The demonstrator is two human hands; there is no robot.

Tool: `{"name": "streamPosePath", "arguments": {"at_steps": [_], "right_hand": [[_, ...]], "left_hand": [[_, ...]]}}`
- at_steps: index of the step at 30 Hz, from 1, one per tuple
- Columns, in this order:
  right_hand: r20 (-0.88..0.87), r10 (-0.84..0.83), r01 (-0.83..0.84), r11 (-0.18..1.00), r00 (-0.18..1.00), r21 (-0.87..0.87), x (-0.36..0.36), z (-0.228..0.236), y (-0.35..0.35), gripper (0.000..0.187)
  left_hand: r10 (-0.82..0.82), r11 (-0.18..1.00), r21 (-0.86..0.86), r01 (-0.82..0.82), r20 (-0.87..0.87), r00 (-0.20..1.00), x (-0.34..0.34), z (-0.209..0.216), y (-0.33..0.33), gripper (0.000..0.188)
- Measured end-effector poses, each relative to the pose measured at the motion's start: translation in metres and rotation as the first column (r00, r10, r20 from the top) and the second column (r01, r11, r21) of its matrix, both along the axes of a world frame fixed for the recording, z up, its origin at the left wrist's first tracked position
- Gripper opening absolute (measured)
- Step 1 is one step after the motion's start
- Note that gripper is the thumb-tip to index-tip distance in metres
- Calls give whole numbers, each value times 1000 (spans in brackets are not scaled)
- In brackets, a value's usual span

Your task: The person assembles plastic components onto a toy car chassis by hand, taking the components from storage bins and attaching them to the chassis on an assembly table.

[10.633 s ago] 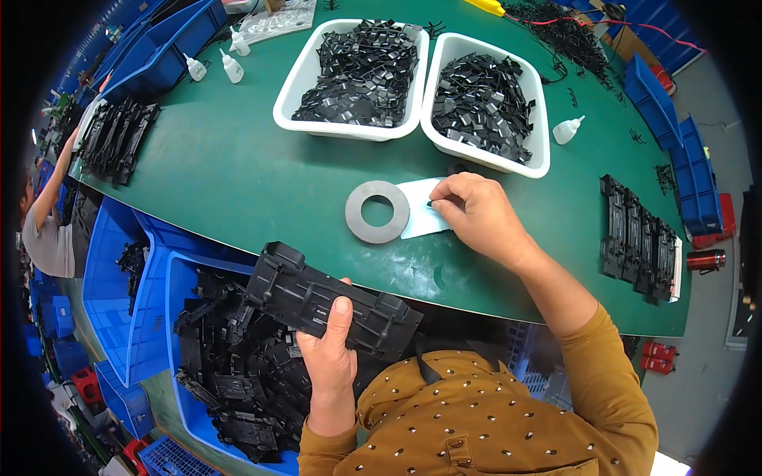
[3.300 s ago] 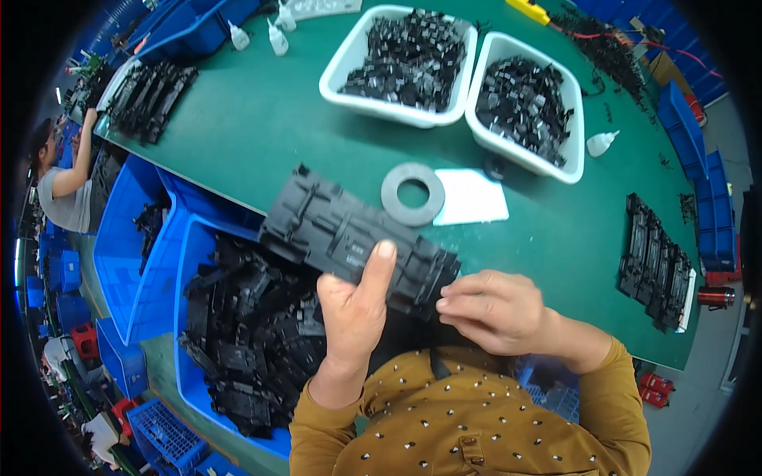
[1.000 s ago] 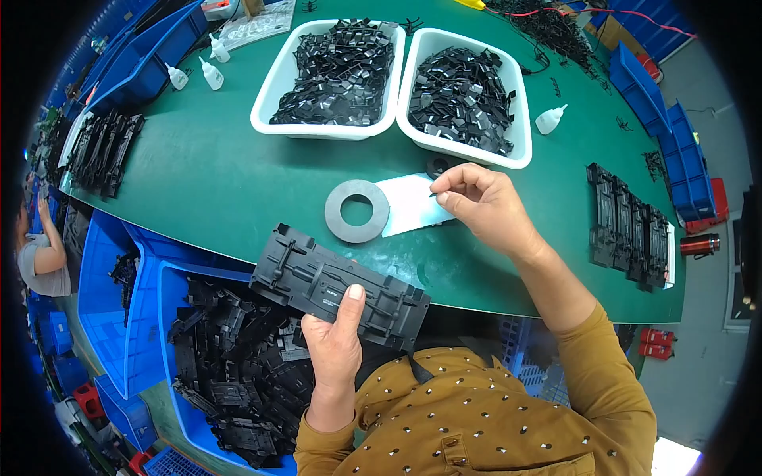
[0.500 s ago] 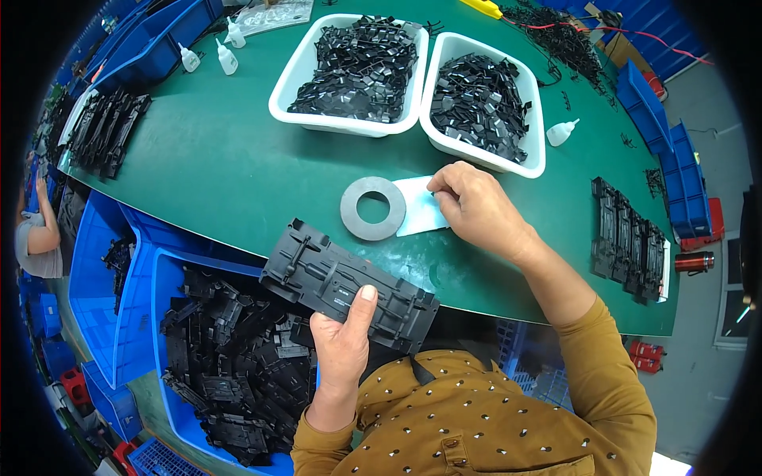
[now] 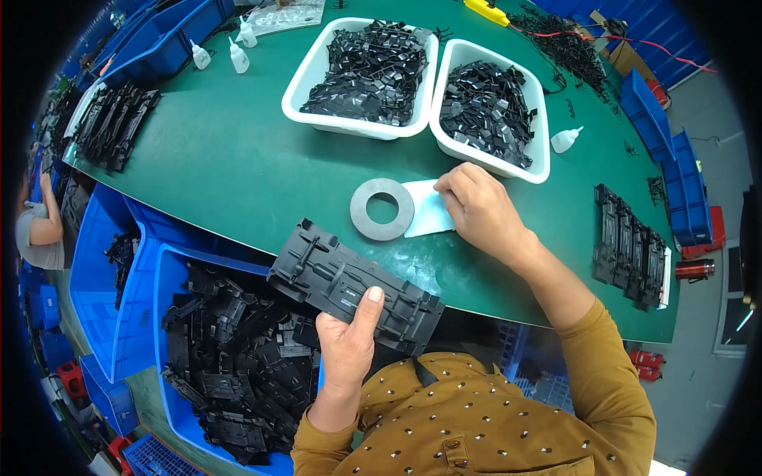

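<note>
Green table [image 5: 238,170]: spans upper and middle frame.
Blue bin [image 5: 169,274]: lower left, heaped with black moulded pieces.
White tubs [image 5: 341,125]: two, upper centre, side by side, filled with small black parts.
Row of black pieces [image 5: 627,246]: right side, on the table.
Black moulded part [image 5: 329,274]: centre, slanting down to the right, by the table's near edge.
Left hand [image 5: 347,341]: lower centre, clamped on the moulded part, thumb across its face.
Right hand [image 5: 480,210]: right of centre, fingers bunched at the pale sheet [image 5: 429,218]; cannot tell whether they pinch anything.
Grey ring [image 5: 359,209]: centre, flat, just left of the sheet.
Dropper bottle [image 5: 563,141]: upper right, white.
</note>
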State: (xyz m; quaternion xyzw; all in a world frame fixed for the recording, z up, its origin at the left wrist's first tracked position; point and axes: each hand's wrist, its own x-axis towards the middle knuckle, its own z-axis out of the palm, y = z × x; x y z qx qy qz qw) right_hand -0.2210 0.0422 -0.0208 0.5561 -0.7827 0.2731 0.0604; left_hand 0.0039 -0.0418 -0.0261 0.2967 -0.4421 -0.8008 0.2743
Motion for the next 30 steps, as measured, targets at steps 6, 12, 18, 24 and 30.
{"name": "streamPosePath", "arguments": {"at_steps": [6, 12, 18, 24, 30], "right_hand": [[-72, 188, -201, 915, 980, -350, 34, 21, 19, 26], [-159, 295, -335, 812, 942, -479, 58, 21, 35, 28], [-178, 335, -378, 771, 925, -513, 64, 23, 40, 31], [-150, 375, -395, 755, 915, -523, 67, 25, 43, 34], [-105, 372, -371, 776, 922, -511, 70, 25, 46, 39]], "left_hand": [[-26, 999, -20, 26, 0, 1000, 0, 6, 7, 10], [-241, 953, -180, 245, 43, 970, 4, 14, 19, 16], [-278, 920, -289, 266, 0, 961, 4, 16, 33, 23], [-212, 896, -395, 203, 21, 977, 0, 20, 43, 18], [-302, 852, -445, 277, 16, 953, 2, 18, 43, 28]]}}
